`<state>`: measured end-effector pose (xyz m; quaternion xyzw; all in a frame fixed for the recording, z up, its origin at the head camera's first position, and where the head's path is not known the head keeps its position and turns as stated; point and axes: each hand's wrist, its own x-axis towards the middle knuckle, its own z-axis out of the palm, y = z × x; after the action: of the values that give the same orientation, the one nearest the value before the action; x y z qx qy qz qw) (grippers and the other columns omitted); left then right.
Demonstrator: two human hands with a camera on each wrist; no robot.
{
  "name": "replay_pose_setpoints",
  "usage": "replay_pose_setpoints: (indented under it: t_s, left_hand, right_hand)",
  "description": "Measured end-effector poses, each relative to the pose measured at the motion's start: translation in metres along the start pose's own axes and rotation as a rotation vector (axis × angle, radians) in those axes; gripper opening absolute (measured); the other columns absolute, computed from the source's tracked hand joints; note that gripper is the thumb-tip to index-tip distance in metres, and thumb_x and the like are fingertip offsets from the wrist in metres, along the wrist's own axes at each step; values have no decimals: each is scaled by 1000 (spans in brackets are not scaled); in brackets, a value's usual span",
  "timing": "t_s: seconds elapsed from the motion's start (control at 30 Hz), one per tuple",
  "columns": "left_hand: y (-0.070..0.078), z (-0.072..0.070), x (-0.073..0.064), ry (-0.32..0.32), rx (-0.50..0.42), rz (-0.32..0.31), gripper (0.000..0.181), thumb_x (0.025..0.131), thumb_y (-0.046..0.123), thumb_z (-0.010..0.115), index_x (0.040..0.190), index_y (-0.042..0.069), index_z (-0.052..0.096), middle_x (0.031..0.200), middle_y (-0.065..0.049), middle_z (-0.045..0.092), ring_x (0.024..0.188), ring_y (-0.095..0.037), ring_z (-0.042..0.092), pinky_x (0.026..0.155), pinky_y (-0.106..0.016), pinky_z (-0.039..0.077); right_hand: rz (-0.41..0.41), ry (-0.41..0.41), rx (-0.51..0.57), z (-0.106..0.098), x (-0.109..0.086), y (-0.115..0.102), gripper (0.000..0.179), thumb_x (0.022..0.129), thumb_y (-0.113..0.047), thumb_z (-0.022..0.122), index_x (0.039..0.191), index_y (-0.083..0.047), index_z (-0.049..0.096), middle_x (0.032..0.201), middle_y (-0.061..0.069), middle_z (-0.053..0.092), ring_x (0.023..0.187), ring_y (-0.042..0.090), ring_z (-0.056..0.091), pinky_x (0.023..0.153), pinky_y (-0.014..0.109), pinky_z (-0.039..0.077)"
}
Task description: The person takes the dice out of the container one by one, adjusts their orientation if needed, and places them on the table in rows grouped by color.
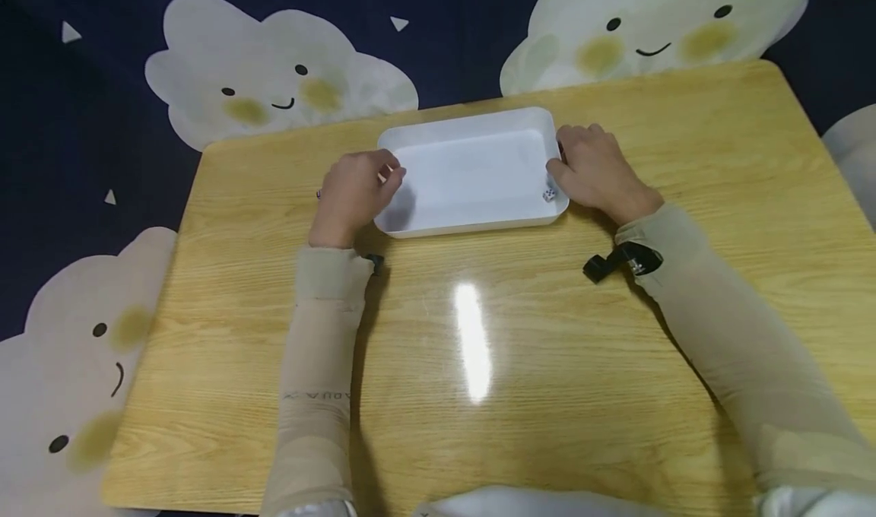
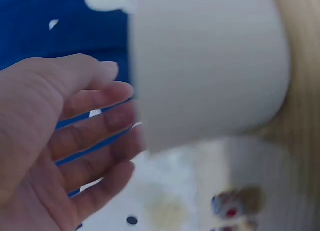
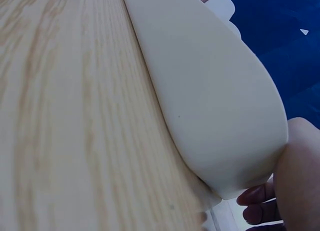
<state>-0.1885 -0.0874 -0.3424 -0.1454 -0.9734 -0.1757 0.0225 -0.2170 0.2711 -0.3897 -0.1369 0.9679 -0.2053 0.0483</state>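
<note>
A shallow white tray (image 1: pixel 472 224) lies on the table with a white die (image 1: pixel 550 195) in its front right corner. My right hand (image 1: pixel 594 169) grips the tray's right side, thumb over the rim and fingers outside the wall. In the right wrist view, those fingers (image 3: pixel 257 195) show under the tray's corner. Over the tray's left end is my left hand (image 1: pixel 359 190), its fingers loosely bent with nothing between them. The left wrist view shows these fingers (image 2: pixel 95 141) spread beside the tray wall (image 2: pixel 210 66). On the table near them is a die (image 2: pixel 227 203) with coloured dots.
The wooden table (image 1: pixel 424 365) carries the tray near its far edge. Behind it hangs a dark blue cloth (image 1: pixel 452 53) printed with smiling clouds. A small dark-spotted thing (image 1: pixel 318 194) peeks out left of my left hand. Black camera mounts (image 1: pixel 619 262) sit at the wrists.
</note>
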Motion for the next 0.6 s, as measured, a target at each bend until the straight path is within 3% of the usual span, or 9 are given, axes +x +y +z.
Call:
replay_pose_setpoints:
  t_s: [0.23, 0.6]
  left_hand:
    - [20, 17, 7, -61, 33, 105, 28, 104, 28, 58, 109, 8, 77, 100, -9, 80, 86, -25, 75, 75, -42, 59]
    - [46, 26, 15, -104, 37, 182, 26, 105, 29, 57, 110, 13, 77, 98, -4, 79, 90, -21, 74, 80, -42, 59]
  right_hand:
    - [-3, 12, 3, 1, 0, 0, 37, 102, -26, 38, 110, 5, 57, 100, 23, 59, 96, 40, 48, 87, 53, 39]
    - [-19, 35, 10, 3, -2, -1, 30, 101, -24, 41, 102, 2, 56, 92, 20, 58, 91, 39, 48, 83, 50, 38]
